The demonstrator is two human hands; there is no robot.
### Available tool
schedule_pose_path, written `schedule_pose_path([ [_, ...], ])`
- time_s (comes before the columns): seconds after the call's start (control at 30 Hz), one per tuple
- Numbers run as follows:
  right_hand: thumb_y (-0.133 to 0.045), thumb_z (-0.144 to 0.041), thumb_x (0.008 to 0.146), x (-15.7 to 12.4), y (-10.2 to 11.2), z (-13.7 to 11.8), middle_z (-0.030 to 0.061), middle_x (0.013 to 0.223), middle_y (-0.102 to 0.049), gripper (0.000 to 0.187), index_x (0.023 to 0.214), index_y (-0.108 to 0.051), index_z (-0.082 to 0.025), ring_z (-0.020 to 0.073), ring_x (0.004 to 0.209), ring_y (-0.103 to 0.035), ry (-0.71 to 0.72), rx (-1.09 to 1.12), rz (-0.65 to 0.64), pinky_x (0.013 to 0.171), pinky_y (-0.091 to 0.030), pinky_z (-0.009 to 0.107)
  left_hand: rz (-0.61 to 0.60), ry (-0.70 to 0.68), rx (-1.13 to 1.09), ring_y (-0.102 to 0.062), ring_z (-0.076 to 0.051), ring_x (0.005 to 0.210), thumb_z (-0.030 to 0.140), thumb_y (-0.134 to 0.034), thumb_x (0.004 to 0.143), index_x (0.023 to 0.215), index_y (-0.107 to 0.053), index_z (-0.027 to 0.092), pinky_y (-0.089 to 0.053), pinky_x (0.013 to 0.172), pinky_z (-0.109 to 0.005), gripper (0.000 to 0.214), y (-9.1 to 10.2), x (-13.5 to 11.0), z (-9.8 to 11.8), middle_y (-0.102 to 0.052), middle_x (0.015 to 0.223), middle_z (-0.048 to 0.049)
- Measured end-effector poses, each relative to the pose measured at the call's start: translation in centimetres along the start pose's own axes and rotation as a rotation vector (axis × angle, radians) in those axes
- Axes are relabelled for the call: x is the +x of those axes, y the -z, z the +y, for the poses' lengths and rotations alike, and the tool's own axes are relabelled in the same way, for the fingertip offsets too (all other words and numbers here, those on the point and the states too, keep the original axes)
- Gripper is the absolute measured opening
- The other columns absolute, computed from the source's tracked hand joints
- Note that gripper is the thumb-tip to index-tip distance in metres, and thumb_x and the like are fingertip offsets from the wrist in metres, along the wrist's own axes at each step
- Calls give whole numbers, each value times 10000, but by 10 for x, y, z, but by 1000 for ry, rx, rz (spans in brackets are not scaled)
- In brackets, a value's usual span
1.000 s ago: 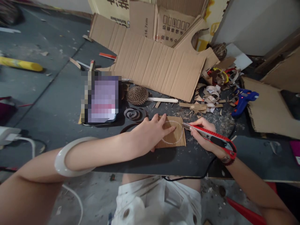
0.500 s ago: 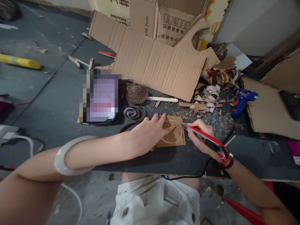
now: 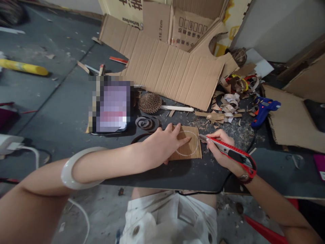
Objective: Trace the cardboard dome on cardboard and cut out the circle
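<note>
A small brown cardboard square (image 3: 191,149) with a pale circle drawn on it lies on the dark tabletop (image 3: 198,173). My left hand (image 3: 162,144) lies flat on the square with its fingers stretched out, pressing it down. My right hand (image 3: 222,150) is closed round a red utility knife (image 3: 230,153). The knife's blade tip touches the square's right edge, at the circle line. A white bangle (image 3: 76,167) sits on my left forearm.
Behind the square lie a spiral cardboard coil (image 3: 146,122), a round woven cardboard piece on a stick (image 3: 150,102), a blurred tablet (image 3: 111,105) and a large corrugated sheet (image 3: 172,71). A blue glue gun (image 3: 264,108) and cardboard scraps (image 3: 228,105) lie to the right.
The knife handle swung slightly in my right hand, then back; the tip stayed at the square's right edge. My left hand has not moved.
</note>
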State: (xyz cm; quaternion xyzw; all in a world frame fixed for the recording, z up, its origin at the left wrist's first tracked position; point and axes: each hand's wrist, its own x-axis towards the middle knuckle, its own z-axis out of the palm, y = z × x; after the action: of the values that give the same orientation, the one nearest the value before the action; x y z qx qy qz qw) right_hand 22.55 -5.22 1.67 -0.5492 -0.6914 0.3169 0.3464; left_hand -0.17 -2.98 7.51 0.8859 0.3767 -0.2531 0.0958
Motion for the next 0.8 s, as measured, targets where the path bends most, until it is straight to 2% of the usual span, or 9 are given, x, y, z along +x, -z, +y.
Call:
schedule_pose_path([
  [0.43,-581,-264,859,0,-1,-5,-27,610,-624,47,842,-578,-220,104,483,-568,25,-9,-4,471,-419,213,-37,6,-3,-381,-417,1371,319,-858,649,1523,-210,316,-483,955,-485,1087,5,-1,1,-197,1578,-254],
  [0.8,-587,-252,862,0,-2,-3,-25,620,-633,38,850,-580,-216,102,487,-582,47,-7,16,475,-427,209,-29,-3,-23,-371,-442,1371,305,-857,650,1524,-216,298,-490,939,-512,1084,4,-1,1,-193,1567,-285],
])
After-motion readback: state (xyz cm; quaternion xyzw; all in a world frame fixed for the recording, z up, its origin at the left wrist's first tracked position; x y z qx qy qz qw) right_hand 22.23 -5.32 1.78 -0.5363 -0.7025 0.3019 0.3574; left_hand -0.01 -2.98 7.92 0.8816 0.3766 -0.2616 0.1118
